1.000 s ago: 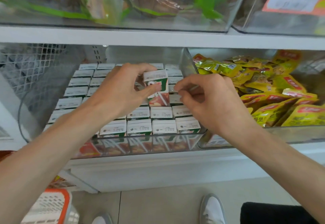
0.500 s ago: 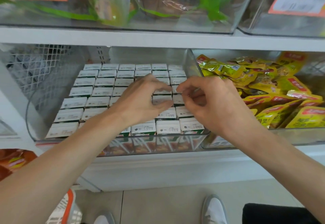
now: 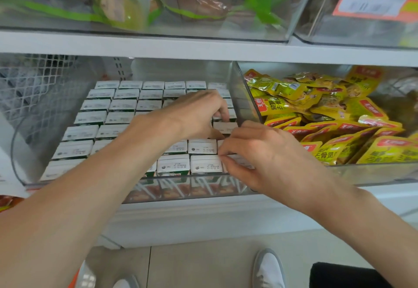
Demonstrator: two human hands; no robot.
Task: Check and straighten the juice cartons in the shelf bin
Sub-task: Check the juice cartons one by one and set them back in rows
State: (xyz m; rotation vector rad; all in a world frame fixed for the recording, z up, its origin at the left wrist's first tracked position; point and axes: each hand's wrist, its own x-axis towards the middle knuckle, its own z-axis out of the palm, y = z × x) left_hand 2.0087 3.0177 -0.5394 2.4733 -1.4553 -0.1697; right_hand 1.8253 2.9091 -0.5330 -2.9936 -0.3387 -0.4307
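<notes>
1. A clear shelf bin (image 3: 243, 97) on the middle shelf holds juice cartons (image 3: 126, 104), packed in tight rows from front wall to back.
2. The bin to the right (image 3: 362, 172) holds a loose heap of yellow snack packets (image 3: 339, 129).
3. The cartons stand upright with their white tops up. Each top's long edge runs left to right.
4. The left hand (image 3: 194, 113) reaches in near the right wall, fingers curled down together onto carton tops. I cannot tell whether they grip one.
5. The right hand (image 3: 267, 159) is at the front right corner, its fingertips bunched and pinching the top of the corner carton (image 3: 238, 158).
</notes>
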